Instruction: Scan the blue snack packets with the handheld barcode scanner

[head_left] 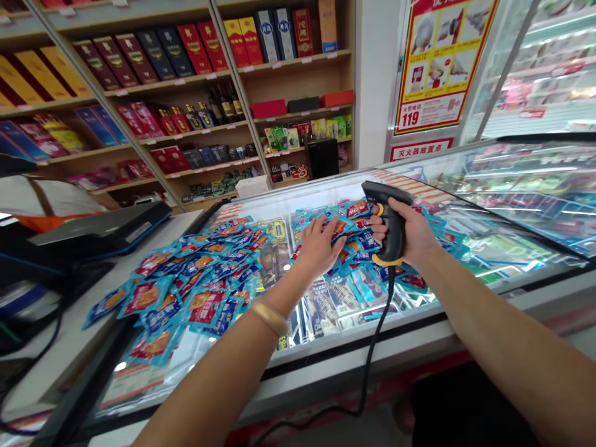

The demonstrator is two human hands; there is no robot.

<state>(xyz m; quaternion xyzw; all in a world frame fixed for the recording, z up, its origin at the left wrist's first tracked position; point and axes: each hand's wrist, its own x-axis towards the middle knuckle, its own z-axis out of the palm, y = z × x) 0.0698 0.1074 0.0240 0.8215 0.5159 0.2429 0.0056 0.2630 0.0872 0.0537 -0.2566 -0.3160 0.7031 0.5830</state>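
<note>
My right hand (412, 236) is wrapped round a black and yellow barcode scanner (393, 226), whose cable hangs down over the freezer's front edge. To its left, my left hand (319, 248) lies palm down with fingers spread on a pile of small blue and red snack packets (358, 242). Nothing is visibly gripped in it; what is under the palm is hidden. A larger heap of the same packets (205, 304) covers the left part of the glass freezer top (321, 357). Packaged goods show through the glass between the two piles.
At the left a grey counter (79, 329) carries a dark machine (107, 226). Shelves of boxes and bottles (181, 81) stand behind the freezer. A white box (252, 185) sits beyond its back edge. The scanner's black cable (367, 366) trails below.
</note>
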